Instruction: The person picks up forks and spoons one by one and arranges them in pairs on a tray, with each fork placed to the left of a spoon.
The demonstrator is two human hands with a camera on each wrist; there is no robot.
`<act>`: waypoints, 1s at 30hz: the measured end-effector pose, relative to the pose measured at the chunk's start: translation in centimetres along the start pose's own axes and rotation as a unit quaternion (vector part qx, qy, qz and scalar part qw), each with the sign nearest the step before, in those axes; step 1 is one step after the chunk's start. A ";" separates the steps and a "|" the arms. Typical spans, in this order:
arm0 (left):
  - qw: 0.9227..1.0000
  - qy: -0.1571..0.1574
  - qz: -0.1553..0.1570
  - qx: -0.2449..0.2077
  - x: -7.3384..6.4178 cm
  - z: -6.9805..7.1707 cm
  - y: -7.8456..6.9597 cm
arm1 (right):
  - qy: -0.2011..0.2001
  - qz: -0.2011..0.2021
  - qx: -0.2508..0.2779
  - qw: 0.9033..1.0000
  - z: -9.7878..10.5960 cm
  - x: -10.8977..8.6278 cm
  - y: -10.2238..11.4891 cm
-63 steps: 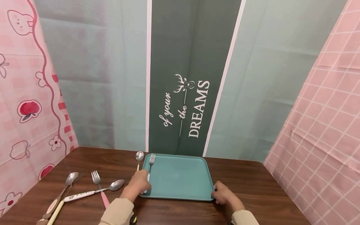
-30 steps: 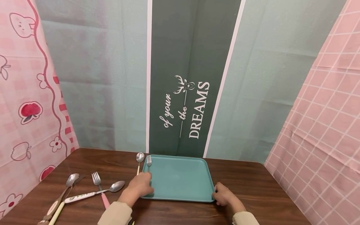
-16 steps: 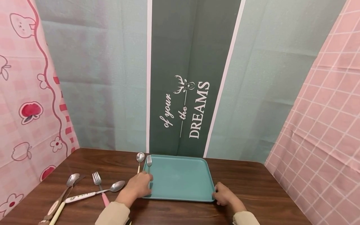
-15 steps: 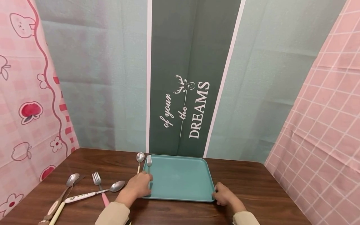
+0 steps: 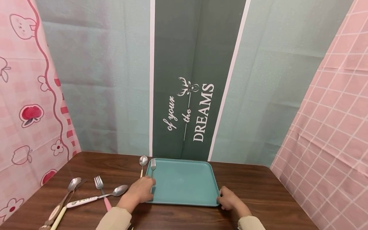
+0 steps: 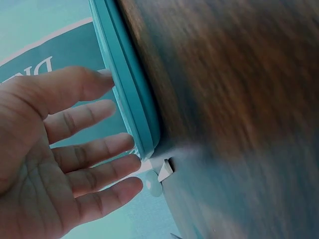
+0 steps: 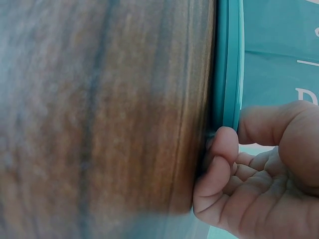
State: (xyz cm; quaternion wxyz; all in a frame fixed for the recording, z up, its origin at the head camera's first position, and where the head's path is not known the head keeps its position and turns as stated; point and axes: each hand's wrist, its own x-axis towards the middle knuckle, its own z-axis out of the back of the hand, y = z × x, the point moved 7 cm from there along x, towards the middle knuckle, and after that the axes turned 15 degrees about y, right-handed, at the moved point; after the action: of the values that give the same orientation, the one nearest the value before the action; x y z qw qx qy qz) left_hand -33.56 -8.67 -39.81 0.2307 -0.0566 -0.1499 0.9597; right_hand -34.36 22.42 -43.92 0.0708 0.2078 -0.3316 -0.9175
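Note:
The teal tray (image 5: 184,180) lies on the table, with a fork (image 5: 153,164) inside its left edge, tines away from me. My left hand (image 5: 141,189) is over that edge and covers the fork's handle in the head view. In the left wrist view its fingers are fairly straight and spread, the thumb tip at the tray rim (image 6: 130,74). Whether it touches the fork's handle is hidden. At the tray's near right corner, my right hand (image 5: 229,198) pinches the rim between thumb and curled fingers, as the right wrist view shows.
A spoon (image 5: 143,161) lies just left of the tray. Further left are a pink-handled fork (image 5: 99,183), a white-handled spoon (image 5: 119,190) crossing it, a brown-handled spoon (image 5: 74,183) and a yellow-handled utensil (image 5: 58,217). A curtain (image 5: 132,95) hangs behind the table.
The fork's tines have shifted left towards the tray's edge. My left hand has moved slightly, its grip on the fork's handle loosened. My right hand and the tray have stayed in place.

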 end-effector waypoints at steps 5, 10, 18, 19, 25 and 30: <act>1.000 0.000 -0.017 0.010 -0.4 0.2 0.0 | 0.000 0.004 0.001 1.000 -0.1 0.0 0.0; 0.999 -0.014 -0.029 0.026 -1.1 0.6 0.2 | 0.001 0.006 0.001 1.000 -0.1 0.1 0.0; 0.999 -0.018 -0.017 0.048 -1.9 0.8 1.1 | -0.005 0.009 0.001 1.000 0.0 0.0 0.2; 0.999 -0.017 -0.015 0.049 -2.0 0.8 1.2 | -0.005 0.010 0.001 1.000 0.0 0.0 0.2; 0.998 -0.012 -0.016 0.065 -3.0 1.1 2.3 | 0.001 0.004 0.003 1.000 0.0 -0.1 0.2; 0.996 -0.017 -0.020 0.085 -3.8 1.3 3.3 | 0.001 -0.002 0.002 1.000 0.0 -0.1 0.1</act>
State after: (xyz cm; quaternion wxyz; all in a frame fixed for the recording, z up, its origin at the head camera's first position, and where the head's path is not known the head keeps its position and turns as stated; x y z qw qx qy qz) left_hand -31.80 -13.54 -39.41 0.2511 -0.0179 -0.0732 0.9650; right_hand -34.27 22.39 -43.86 0.0689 0.2099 -0.3332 -0.9166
